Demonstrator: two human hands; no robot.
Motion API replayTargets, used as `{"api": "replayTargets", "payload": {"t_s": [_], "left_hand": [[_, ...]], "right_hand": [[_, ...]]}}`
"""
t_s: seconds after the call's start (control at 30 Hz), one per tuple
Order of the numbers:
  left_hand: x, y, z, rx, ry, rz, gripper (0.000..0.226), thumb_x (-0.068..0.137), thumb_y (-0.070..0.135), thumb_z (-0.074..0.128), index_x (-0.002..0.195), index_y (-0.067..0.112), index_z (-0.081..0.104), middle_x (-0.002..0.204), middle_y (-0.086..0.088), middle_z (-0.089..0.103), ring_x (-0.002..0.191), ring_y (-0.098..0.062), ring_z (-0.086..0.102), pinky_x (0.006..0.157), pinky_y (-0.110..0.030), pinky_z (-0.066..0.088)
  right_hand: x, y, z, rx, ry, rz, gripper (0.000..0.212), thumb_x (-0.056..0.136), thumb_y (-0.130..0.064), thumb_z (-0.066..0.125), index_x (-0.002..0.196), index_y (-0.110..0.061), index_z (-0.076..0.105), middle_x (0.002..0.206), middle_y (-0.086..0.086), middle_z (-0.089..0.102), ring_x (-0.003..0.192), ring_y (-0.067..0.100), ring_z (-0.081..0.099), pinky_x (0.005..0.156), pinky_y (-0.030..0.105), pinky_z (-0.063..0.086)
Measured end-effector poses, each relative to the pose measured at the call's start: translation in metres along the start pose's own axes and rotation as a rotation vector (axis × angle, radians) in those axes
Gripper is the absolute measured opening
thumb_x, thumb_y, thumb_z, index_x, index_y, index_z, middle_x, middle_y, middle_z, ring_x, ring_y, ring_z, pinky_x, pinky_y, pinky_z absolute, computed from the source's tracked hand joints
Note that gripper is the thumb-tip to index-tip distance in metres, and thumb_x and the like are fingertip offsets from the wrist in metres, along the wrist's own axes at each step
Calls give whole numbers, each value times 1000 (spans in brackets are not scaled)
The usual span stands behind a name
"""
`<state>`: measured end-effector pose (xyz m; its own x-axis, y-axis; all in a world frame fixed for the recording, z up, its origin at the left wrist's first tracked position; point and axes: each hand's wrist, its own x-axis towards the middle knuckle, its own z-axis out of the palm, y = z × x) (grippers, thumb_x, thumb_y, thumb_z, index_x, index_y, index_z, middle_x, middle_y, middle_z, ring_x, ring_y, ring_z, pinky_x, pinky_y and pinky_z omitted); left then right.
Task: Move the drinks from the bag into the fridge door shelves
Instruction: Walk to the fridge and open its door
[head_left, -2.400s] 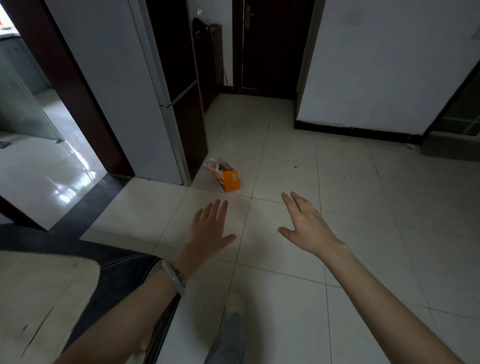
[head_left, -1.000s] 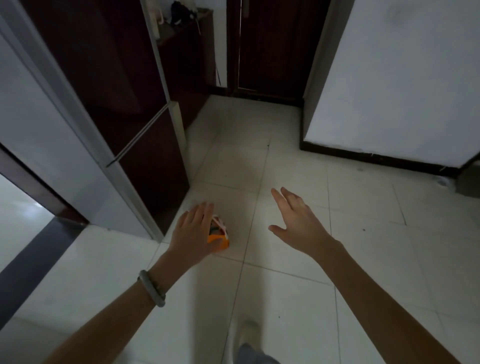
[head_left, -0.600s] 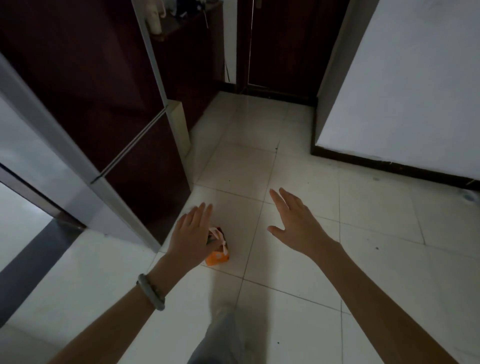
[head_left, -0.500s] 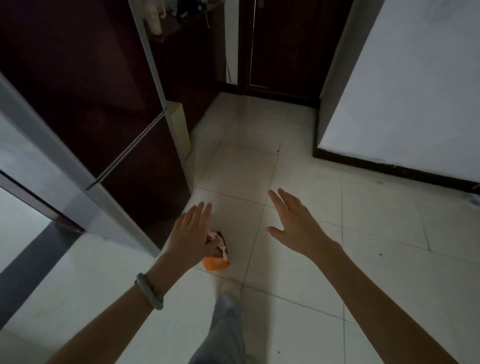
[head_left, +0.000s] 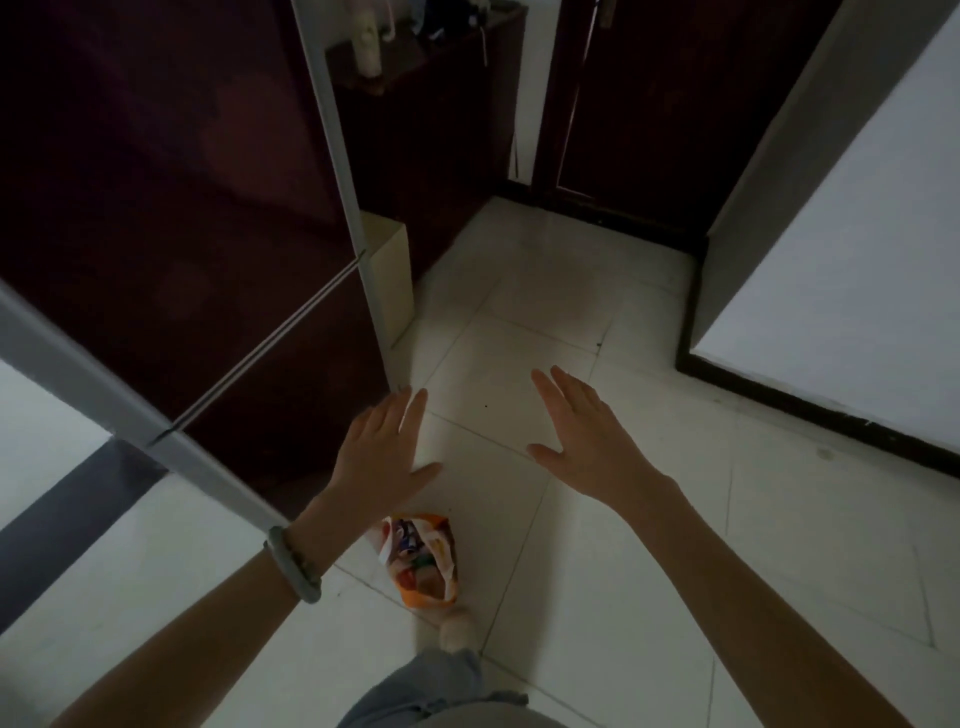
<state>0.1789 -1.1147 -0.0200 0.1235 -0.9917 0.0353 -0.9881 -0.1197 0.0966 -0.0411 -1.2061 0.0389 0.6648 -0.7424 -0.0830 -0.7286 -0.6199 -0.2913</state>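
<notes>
An orange and white plastic bag (head_left: 423, 564) with colourful drinks inside sits on the tiled floor, just in front of my foot and under my left forearm. The dark red fridge (head_left: 171, 218) with silver edges stands on the left, both doors closed. My left hand (head_left: 382, 454) hovers above the floor near the fridge's lower corner, fingers straight, holding nothing. Held out to the right at the same height, my right hand (head_left: 584, 436) is flat and empty too.
A cream box (head_left: 392, 280) stands against the fridge's far side. Beyond it are a dark wooden cabinet (head_left: 426, 119) and a dark door (head_left: 639, 104). A white wall with a dark skirting (head_left: 831, 260) runs along the right. Pale tiles cover the floor.
I have walked up to the fridge and the bag. The bag has slid down the view from beside my left hand to under my forearm. Both hands stay outstretched and empty.
</notes>
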Motion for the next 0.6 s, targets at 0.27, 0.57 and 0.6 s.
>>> {"api": "replayTargets", "payload": {"t_s": [0.27, 0.57, 0.6], "left_hand": [[40, -32, -5, 39, 34, -105, 90, 69, 52, 73, 135, -1, 41, 134, -23, 49, 120, -38, 50, 95, -49, 44], [40, -53, -12, 56, 104, -433, 89, 68, 56, 71, 135, 5, 43, 133, -17, 52, 118, -35, 53, 93, -46, 46], [38, -54, -13, 58, 114, -480, 89, 67, 54, 72, 134, 4, 44, 133, -18, 53, 117, -35, 54, 92, -47, 46]], "right_hand": [[82, 2, -5, 8, -57, -144, 82, 90, -35, 56, 149, -18, 2, 158, 12, 6, 145, 26, 9, 116, 39, 16], [162, -24, -7, -27, -168, -437, 81, 90, -37, 56, 149, -17, 4, 158, 10, 8, 145, 25, 9, 115, 35, 15], [170, -28, -7, -23, -190, -475, 82, 90, -36, 56, 149, -17, 3, 158, 10, 8, 145, 25, 9, 115, 35, 15]]}}
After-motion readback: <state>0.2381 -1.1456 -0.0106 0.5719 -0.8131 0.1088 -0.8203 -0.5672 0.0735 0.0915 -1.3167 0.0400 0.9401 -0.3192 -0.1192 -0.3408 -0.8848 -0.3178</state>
